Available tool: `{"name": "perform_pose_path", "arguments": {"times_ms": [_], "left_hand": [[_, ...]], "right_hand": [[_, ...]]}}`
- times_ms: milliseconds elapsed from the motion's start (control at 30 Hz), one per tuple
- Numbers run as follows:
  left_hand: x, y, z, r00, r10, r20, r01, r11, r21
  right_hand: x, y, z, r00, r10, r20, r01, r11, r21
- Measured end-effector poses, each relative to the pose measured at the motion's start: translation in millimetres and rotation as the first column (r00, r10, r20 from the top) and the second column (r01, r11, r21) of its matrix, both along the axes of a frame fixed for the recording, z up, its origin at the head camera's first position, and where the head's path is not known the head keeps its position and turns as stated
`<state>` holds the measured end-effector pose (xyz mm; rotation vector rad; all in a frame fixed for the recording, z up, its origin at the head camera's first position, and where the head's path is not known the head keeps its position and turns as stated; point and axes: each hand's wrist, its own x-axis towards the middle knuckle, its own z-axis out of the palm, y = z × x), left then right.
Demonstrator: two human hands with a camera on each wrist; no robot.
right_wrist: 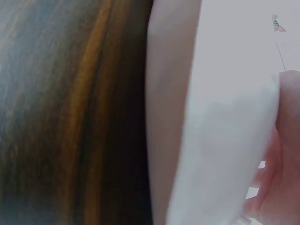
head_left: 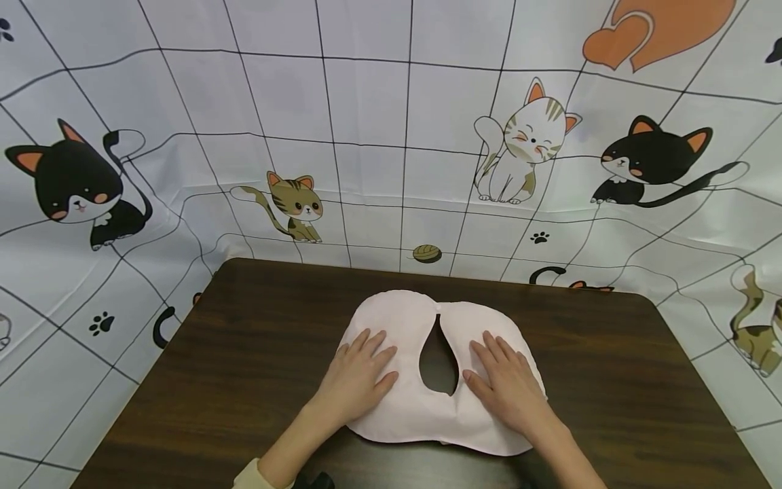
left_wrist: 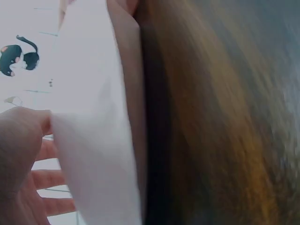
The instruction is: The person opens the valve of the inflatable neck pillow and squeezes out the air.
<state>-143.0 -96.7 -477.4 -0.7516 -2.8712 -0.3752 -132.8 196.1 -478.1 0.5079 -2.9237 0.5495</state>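
One dark brown wooden table (head_left: 244, 353) stands against a white cloth backdrop printed with cartoon cats (head_left: 366, 122). One pale pink U-shaped fabric neck pillow (head_left: 421, 407) lies flat near the table's front edge, its two ends meeting at the far side around a teardrop gap. Two hands rest on it. The left hand (head_left: 357, 373) lies flat on the left lobe, fingers straight and spread. The right hand (head_left: 507, 384) lies the same way on the right lobe.

No text, labels, brands or numbers can be read in any view.
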Motion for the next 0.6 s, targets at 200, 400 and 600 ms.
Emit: {"name": "perform_pose_path", "arguments": {"times_ms": [200, 400, 600], "left_hand": [[12.2, 2, 13.6, 1.0, -0.01, -0.017, 0.01, 1.0, 0.005], [22.8, 3, 23.3, 0.997, -0.035, -0.07, 0.034, 0.999, -0.01], [29.5, 3, 24.0, 0.994, -0.055, -0.098, 0.052, 0.998, -0.029]], "right_hand": [[5.6, 4, 8.1, 1.0, -0.007, 0.001, 0.007, 1.0, 0.0], [11.5, 5, 7.9, 1.0, -0.01, -0.018, 0.01, 1.0, 0.015], [16.7, 6, 2.1, 0.999, -0.017, -0.035, 0.018, 0.999, 0.043]]}}
